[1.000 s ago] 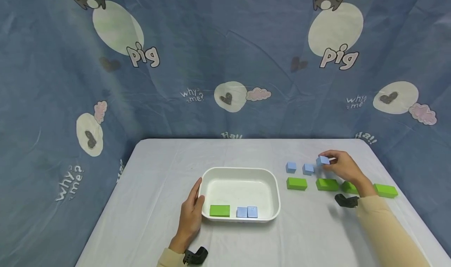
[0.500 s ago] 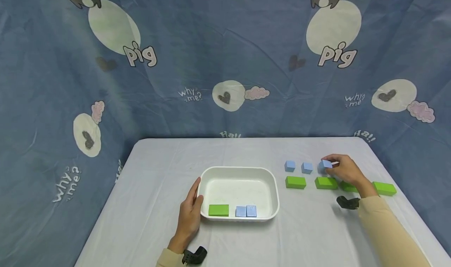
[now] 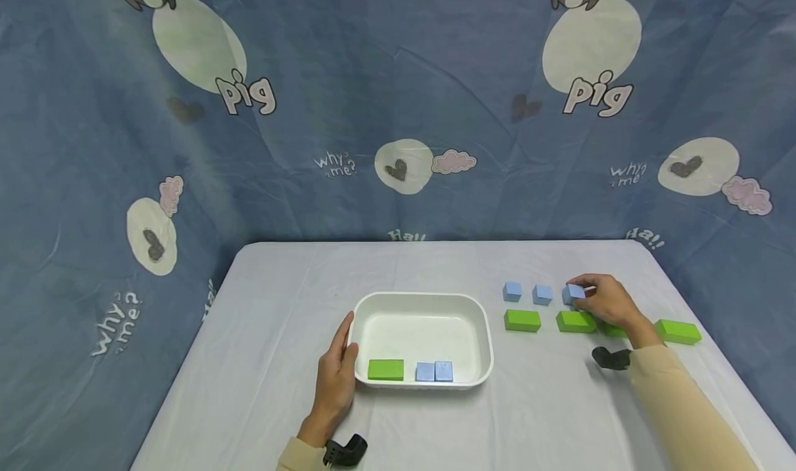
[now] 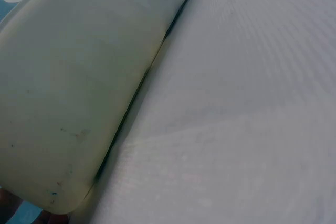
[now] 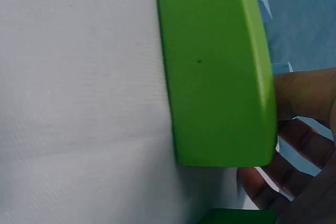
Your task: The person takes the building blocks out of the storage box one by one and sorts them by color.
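Observation:
In the head view my right hand (image 3: 611,301) pinches a small blue cube (image 3: 573,293) between thumb and fingers, low at the right end of a row with two other blue cubes, one (image 3: 513,291) farther left and one (image 3: 542,295) nearer. Under that hand lie green blocks, one (image 3: 575,321) just in front of the held cube; a green block (image 5: 218,77) fills much of the right wrist view, the fingers behind it. My left hand (image 3: 334,381) rests along the left side of a white tray (image 3: 423,298), its fingers fairly straight against the rim.
Inside the tray lie a green block (image 3: 385,369) and two blue cubes (image 3: 434,371) side by side. More green blocks stand in a row on the white table (image 3: 298,277), one (image 3: 522,320) by the tray's right side and one (image 3: 678,331) at far right. A blue printed curtain (image 3: 311,112) hangs behind.
The right hand has come down slightly with the blue cube, closer to the tabletop and the row of cubes. The left hand and tray stay put.

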